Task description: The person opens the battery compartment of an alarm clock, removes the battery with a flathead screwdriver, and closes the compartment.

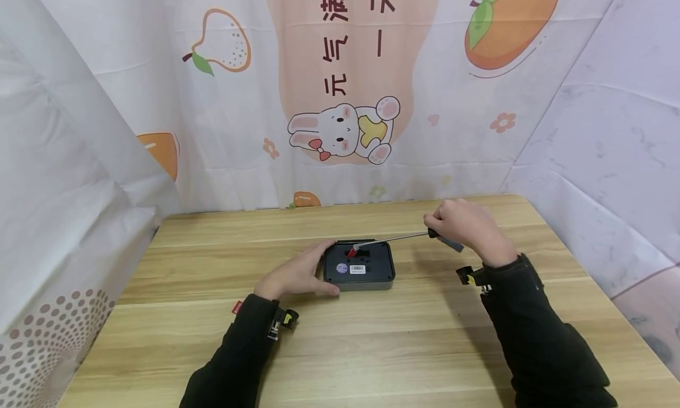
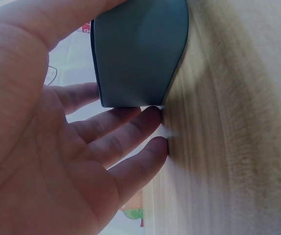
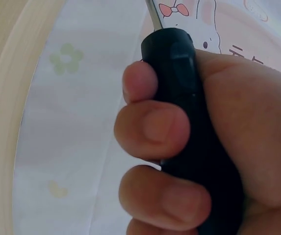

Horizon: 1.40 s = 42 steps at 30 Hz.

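Note:
A small black-and-grey electronic device lies on the table with a labelled face and an opened compartment upward. My left hand holds its left end, thumb along the near side and fingers at the far side. In the left wrist view, the hand's fingertips are by the device's grey end. My right hand grips the black handle of a screwdriver, its metal shaft slanting left down to the compartment. At its tip, a red battery with a silvery end tilts up out of the compartment.
The wooden table ends at a printed cloth backdrop behind. More white cloth hangs at the left, and a marble-patterned sheet at the right. A small red tag shows beside the left sleeve.

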### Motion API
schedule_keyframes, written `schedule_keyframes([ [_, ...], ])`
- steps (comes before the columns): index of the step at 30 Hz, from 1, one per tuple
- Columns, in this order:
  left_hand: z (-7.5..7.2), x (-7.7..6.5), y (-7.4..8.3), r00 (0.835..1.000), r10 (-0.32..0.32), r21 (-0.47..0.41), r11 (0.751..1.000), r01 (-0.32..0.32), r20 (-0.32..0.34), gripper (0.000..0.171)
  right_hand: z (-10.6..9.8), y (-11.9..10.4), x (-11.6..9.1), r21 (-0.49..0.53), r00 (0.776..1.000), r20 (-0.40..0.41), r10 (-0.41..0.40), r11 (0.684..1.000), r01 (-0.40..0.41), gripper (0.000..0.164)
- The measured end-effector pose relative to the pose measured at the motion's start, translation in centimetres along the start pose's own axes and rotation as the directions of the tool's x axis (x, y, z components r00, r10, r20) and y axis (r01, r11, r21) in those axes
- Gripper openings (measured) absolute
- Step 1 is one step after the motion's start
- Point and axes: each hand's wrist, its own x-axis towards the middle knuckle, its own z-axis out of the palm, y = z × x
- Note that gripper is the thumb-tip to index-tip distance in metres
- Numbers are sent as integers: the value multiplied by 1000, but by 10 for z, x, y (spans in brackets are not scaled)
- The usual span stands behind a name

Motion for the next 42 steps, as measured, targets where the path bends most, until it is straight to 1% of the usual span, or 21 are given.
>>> schedule_keyframes([
  [7,0,0,0,1000,3,-14,1000,-3,-1,113,2,4,-1,4,1000,-5,8,1000,-8,53],
  [16,0,0,0,1000,-6,-9,1000,6,0,113,6,11,-1,36,1000,14,15,999,-16,55],
  [22,0,-1,-1,1000,-14,-8,1000,14,-3,113,14,17,-3,78,998,44,34,996,-37,57],
  [28,0,-1,0,1000,0,-12,1000,0,-2,113,23,23,-5,145,997,63,52,988,-61,58],
  [35,0,0,0,1000,-7,-5,1000,7,-4,113,24,29,-8,183,994,91,68,980,-84,56],
  [38,0,0,0,1000,-4,-6,1000,4,-4,114,25,32,-9,201,991,113,70,975,-91,56],
  [42,1,0,-1,1000,0,-10,1000,0,-6,114,26,34,-9,209,990,121,76,973,-101,55],
])
